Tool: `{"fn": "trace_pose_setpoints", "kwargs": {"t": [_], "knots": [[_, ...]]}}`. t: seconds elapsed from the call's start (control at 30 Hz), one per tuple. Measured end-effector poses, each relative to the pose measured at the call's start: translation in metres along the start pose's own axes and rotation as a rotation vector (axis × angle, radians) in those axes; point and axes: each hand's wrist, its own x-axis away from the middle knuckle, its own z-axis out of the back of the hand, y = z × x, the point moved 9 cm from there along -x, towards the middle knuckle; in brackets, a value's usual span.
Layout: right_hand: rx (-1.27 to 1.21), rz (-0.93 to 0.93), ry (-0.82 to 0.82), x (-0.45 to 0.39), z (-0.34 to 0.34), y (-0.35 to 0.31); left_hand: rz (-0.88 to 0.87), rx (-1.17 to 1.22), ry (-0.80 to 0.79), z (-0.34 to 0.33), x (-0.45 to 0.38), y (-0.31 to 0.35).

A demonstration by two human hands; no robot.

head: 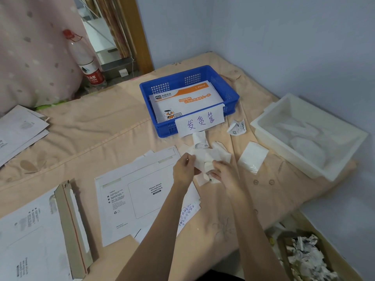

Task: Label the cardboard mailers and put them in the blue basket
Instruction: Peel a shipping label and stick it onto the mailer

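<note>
Corner of a pale blue-walled room

A peach fabric-covered surface (105, 126) meets plain pale blue walls (263, 37); a brown wooden door frame (140, 33) and pink dotted curtain (30, 53) stand behind.

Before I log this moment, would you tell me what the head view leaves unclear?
- Print on the label paper held by the left hand and right hand: crumpled, too small.
- Contents of the white bin: blurred, washed out.
- How many mailers lie in the blue basket: top mailer covers the rest.

Both forearms bare; left hand (183, 169) and right hand (225, 175) ungloved.
</note>
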Motion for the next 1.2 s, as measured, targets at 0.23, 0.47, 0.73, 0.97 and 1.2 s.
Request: {"fn": "trace_pose_setpoints", "kwargs": {"t": [0.23,0.47,0.73,0.97,1.2], "knots": [[0.209,0.090,0.162,0.005,0.007,-0.016,-0.057,-0.003,-0.066,-0.012,0.011,0.008],[0.271,0.254,0.216,0.008,0.002,-0.018,0.109,0.061,-0.003,-0.013,0.013,0.002],[0.291,0.120,0.209,-0.003,0.007,-0.004,-0.036,-0.196,0.127,0.002,0.007,0.018],[-0.230,-0.031,0.062,-0.004,0.000,0.004,0.075,0.039,0.141,0.001,0.008,0.005],[0.251,0.151,0.153,0.003,0.001,-0.006,0.104,0.009,0.129,-0.002,0.012,0.009]]}}
